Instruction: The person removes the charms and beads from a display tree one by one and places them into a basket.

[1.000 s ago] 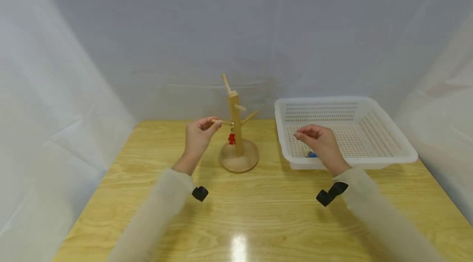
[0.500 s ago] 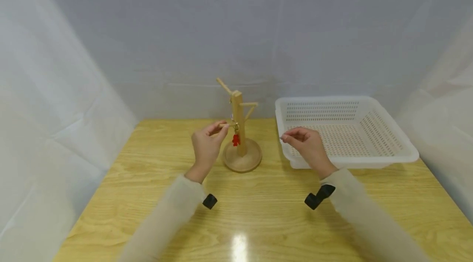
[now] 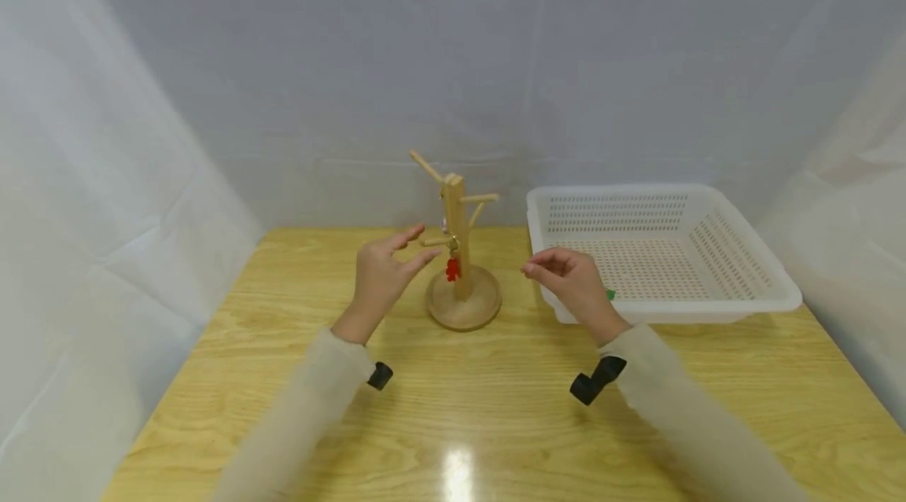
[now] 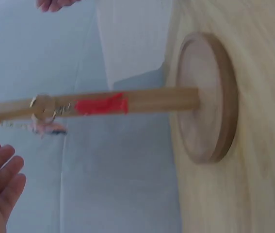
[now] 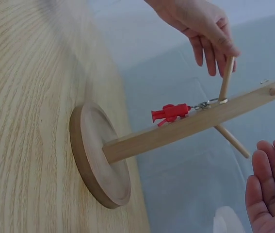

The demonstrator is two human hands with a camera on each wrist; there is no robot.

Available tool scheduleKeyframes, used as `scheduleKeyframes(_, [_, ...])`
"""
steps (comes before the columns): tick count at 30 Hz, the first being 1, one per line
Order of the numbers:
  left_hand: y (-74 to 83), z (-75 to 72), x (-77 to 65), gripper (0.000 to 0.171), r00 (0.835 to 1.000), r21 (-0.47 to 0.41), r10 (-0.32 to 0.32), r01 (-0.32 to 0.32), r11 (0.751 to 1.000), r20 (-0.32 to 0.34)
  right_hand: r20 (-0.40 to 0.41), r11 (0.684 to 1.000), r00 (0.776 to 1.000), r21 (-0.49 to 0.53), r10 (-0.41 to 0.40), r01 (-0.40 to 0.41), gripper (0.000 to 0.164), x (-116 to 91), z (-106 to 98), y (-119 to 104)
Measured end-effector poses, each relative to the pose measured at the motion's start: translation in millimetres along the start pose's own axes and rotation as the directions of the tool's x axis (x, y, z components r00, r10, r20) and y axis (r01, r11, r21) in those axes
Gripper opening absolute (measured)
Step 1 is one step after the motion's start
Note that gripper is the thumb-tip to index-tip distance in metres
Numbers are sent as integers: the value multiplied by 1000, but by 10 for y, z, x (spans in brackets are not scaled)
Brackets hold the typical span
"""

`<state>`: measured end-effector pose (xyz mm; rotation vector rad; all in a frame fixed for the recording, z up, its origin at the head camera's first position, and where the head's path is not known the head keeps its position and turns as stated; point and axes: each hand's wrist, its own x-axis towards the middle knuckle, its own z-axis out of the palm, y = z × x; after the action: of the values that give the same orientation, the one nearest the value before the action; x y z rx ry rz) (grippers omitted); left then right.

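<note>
With the red keychain (image 3: pixel 451 268) hanging from a low peg of the wooden tree (image 3: pixel 458 250), my left hand (image 3: pixel 380 277) spread loose beside it and my right hand (image 3: pixel 572 282) lightly curled, holding nothing visible, I fear a stray finger unhooks it.

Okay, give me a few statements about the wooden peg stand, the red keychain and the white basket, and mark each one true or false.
1. A red figure keychain hangs from a peg of the wooden peg stand. True.
2. The stand sits inside the white basket. False: it stands on the wooden table, left of the basket.
3. The left hand grips the stand's post. False: its fingers are spread beside a peg.
4. The right hand is at the basket's near-left corner. True.
</note>
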<state>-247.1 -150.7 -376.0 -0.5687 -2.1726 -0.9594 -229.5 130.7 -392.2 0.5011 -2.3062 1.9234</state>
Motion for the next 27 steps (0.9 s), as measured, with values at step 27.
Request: scheduleKeyframes(27, [-221, -258, 1128, 47, 878, -465, -280, 449, 763, 389, 67, 999, 998, -39, 12, -10, 19, 89, 675, 75])
